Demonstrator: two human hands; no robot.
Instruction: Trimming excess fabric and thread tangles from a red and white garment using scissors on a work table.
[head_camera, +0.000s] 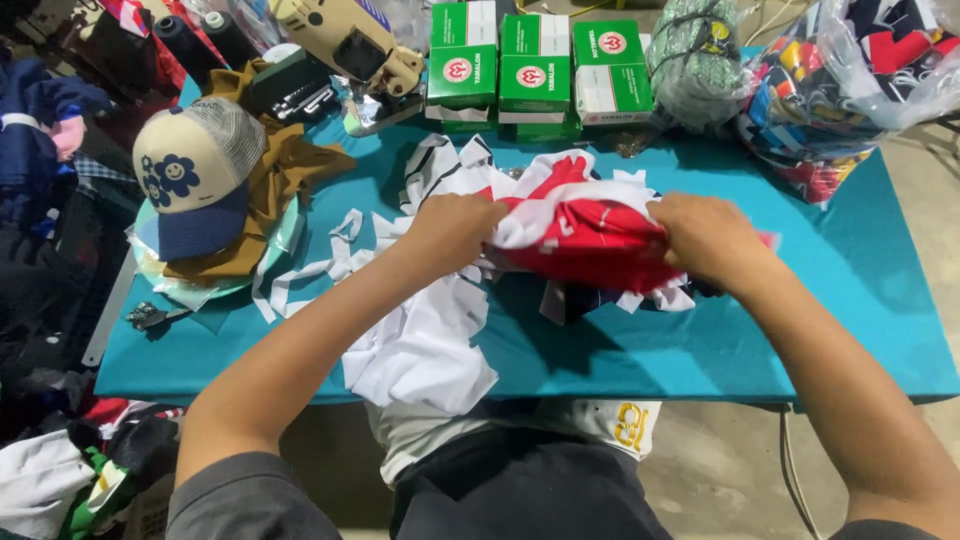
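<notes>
Red-white fabric bundle (585, 235), between both hands' fingers (480, 215)

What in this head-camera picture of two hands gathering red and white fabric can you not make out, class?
- Fingertips of the left hand and right hand, head view: buried in the bundle of red and white fabric pieces.
- Beige sewing machine: cut off by the top edge.
- Clear plastic bag of patterned cloth: cut off at the right edge.

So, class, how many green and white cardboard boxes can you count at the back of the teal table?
3 tops show, side by side: left, middle, right. Edges beneath suggest more are hidden.
</notes>
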